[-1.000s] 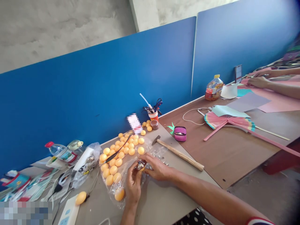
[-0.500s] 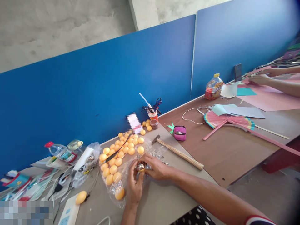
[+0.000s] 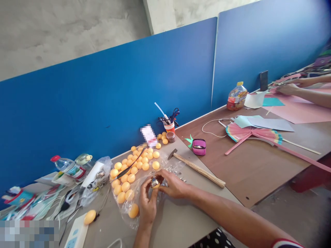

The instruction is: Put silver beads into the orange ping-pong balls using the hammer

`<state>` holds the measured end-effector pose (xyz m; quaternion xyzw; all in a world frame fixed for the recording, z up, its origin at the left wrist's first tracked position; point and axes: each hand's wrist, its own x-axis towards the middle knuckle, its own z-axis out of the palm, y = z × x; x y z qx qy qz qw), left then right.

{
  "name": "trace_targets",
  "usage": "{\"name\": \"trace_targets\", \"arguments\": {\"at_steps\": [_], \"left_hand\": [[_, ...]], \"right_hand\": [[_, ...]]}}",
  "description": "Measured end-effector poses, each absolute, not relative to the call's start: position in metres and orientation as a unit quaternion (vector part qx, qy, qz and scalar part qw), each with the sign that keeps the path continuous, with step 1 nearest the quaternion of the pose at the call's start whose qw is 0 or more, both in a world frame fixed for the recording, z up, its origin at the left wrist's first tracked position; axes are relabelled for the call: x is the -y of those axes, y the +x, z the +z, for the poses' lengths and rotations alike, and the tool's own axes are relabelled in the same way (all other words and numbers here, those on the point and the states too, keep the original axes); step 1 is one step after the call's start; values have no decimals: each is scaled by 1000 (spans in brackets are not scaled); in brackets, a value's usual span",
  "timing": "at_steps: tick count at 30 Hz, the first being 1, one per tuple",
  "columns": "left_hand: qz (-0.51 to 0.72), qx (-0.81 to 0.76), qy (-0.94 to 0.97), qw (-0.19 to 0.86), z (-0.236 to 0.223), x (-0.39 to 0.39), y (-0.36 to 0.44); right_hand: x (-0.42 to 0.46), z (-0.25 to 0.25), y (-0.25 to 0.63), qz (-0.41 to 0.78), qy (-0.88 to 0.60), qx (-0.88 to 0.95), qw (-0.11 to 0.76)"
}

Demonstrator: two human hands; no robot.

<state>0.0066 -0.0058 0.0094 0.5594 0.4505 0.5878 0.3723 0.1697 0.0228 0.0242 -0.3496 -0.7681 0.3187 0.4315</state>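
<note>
Both hands meet at the front edge of a clear plastic sheet (image 3: 141,187). My left hand (image 3: 148,199) grips an orange ball with shiny silver metal pieces (image 3: 155,183) on its upper side, thumb and fingers around it. From the other side my right hand (image 3: 172,184) closes on the same ball; part of its grip is hidden. Many loose orange balls (image 3: 131,178) lie on the plastic, with a dark strap (image 3: 130,166) across them. Small silver metal bits (image 3: 183,179) are scattered just beyond my right hand.
A wooden-handled hammer (image 3: 199,169) lies to the right, near a purple pouch (image 3: 199,147). Behind stand a cup of tools (image 3: 169,126) and a small round jar (image 3: 170,137). Bottles (image 3: 68,167) and a power strip (image 3: 76,230) are left. A co-worker's hands (image 3: 288,89) handle pink paper.
The ball has turned slightly between my hands, showing more of its silver part and orange side. The co-worker's hands at the far right have shifted a little.
</note>
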Motion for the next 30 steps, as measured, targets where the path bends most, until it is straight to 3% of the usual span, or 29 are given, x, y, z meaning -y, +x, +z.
{"name": "trace_targets", "arguments": {"at_steps": [10,24,30], "left_hand": [[561,-472,587,343,11,5,4],[521,-477,587,396,18,6,7],[503,-457,587,441,6,6,5]], "right_hand": [[-24,22,168,321,-366,761,428],[-25,27,168,350,-401,739,413],[-27,30,169,416,-413,690,425]]}}
